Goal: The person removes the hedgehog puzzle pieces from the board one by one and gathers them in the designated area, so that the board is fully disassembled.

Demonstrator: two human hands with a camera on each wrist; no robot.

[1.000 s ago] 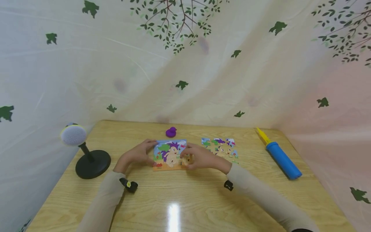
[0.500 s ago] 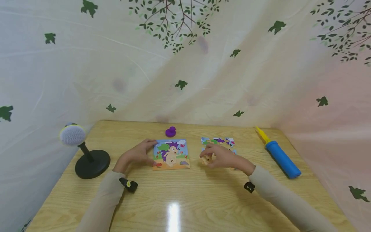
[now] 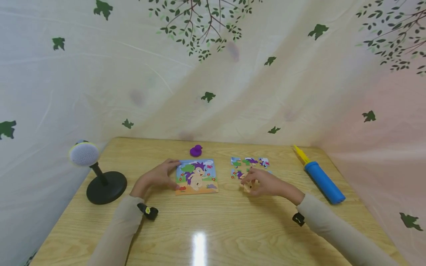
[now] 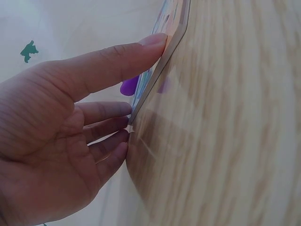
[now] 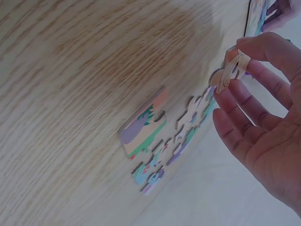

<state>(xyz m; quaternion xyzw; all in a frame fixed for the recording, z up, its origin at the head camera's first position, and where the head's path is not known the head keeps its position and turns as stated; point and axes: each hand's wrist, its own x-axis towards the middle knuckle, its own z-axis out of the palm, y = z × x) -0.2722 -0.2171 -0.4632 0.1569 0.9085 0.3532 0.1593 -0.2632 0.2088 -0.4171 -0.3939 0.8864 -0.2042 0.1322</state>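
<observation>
A picture board [image 3: 198, 176] showing a purple-spined hedgehog lies flat on the table. Along its left side rests my left hand [image 3: 159, 176], thumb at the near corner and fingertips at the far corner; the left wrist view shows these fingers [image 4: 108, 110] nearly straight against the edge. My right hand [image 3: 267, 183] pinches a wooden jigsaw piece [image 5: 230, 70] between thumb and fingertips, seen from the side in the right wrist view. Just beyond that hand lie several jigsaw pieces [image 3: 235, 162] in loose rows, partly hidden behind it.
A purple duck [image 3: 196, 150] sits behind the board. To the left stands a white-headed microphone [image 3: 84, 154] on a black round base [image 3: 106, 187]. A blue hand pump [image 3: 325, 183] with a yellow nozzle lies at the right. Patterned cloth [image 3: 166, 74] hangs behind the table.
My right hand has moved right, from over the board's right side to the near side of the loose pieces, carrying the jigsaw piece. The left hand has stayed at the board.
</observation>
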